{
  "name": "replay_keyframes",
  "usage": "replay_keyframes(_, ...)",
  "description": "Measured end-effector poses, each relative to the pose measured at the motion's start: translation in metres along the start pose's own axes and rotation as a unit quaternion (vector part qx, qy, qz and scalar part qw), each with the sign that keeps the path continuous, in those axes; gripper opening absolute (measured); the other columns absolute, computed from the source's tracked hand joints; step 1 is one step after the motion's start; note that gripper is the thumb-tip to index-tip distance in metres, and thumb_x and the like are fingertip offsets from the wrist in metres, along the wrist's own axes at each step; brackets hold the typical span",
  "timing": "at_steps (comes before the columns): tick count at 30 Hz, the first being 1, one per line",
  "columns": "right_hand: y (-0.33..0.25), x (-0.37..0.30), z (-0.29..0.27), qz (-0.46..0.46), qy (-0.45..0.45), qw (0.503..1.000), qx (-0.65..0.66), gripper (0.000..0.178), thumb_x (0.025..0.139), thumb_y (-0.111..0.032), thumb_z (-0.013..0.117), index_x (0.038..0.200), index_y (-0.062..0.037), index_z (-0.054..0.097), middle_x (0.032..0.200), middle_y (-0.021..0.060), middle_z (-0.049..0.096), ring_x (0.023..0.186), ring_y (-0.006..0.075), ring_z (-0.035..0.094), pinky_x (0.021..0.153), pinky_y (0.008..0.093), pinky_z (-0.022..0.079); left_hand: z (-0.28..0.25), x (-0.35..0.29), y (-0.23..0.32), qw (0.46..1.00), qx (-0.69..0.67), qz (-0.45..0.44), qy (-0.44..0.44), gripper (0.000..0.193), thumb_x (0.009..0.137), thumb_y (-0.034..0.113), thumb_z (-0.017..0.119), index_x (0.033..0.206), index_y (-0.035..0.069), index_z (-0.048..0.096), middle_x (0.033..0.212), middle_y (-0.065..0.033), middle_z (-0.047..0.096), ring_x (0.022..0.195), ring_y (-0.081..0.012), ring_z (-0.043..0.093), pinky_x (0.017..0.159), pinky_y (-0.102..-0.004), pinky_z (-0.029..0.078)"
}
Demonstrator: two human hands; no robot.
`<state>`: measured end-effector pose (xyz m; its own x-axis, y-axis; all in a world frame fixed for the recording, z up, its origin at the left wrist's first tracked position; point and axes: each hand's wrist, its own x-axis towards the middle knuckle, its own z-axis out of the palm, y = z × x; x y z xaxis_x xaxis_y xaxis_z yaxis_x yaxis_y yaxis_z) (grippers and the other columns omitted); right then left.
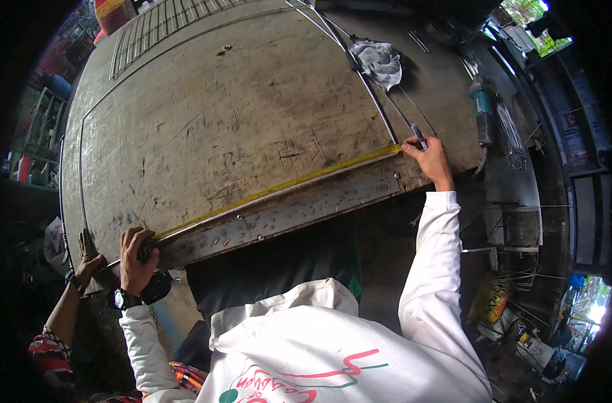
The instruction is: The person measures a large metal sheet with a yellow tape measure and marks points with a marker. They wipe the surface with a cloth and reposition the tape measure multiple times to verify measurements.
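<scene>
A yellow measuring tape [380,154] is drawn out along the near rod of a large thin metal rod frame [384,119] on the worktable. My left hand [136,269], with a wristwatch, is closed around the dark tape measure case [145,251] at the table's near left. At the right end, my right hand [432,163] pinches the tape's tip against the frame's corner. A pen [418,136] sticks up between the fingers of that hand. Another person's hand [87,266] rests on the frame's near left corner, beside my left hand.
A flat metal strip [299,213] lines the table's front edge. A rod grille [165,30] lies at the far left. Toward the right are a crumpled grey cloth [378,64], a teal power tool [482,111] and bundled rods [510,138].
</scene>
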<state>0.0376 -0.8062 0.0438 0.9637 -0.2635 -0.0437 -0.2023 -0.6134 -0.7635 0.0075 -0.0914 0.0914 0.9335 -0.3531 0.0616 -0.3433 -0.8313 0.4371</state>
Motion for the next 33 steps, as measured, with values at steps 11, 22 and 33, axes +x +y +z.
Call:
replay_keyframes(11,-0.021,-0.010,0.009,-0.005,0.025,0.999,0.042,0.021,0.085,-0.018,0.086,0.097,-0.0026,0.078,0.078,0.0004,0.065,0.073,0.0121,0.054,0.069,0.0318,0.044,0.019,-0.004,0.010,0.993,0.089,-0.042,0.068,0.026,0.088,0.009,0.068,0.113,0.004,0.067,0.115,-0.0154,0.064,0.111,-0.0383,0.060,0.103,-0.0465,0.044)
replay_keyframes(22,-0.013,-0.002,0.011,-0.053,0.016,0.997,0.060,0.012,0.091,-0.012,0.080,0.099,-0.0032,0.078,0.078,0.0006,0.066,0.076,0.0123,0.057,0.072,0.0307,0.045,0.006,0.010,0.010,0.998,-0.023,-0.050,0.016,0.012,0.095,0.010,0.068,0.103,0.001,0.070,0.104,-0.0141,0.063,0.097,-0.0338,0.063,0.088,-0.0406,0.050)
replay_keyframes(33,0.001,-0.002,0.006,-0.086,0.062,0.994,0.017,0.009,0.091,-0.008,0.077,0.097,-0.0016,0.074,0.090,0.0057,0.066,0.085,0.0198,0.061,0.079,0.0350,0.047,0.009,0.012,0.027,0.998,-0.013,-0.066,0.020,0.011,0.093,0.007,0.068,0.101,-0.001,0.069,0.100,-0.0140,0.063,0.093,-0.0329,0.063,0.085,-0.0402,0.050)
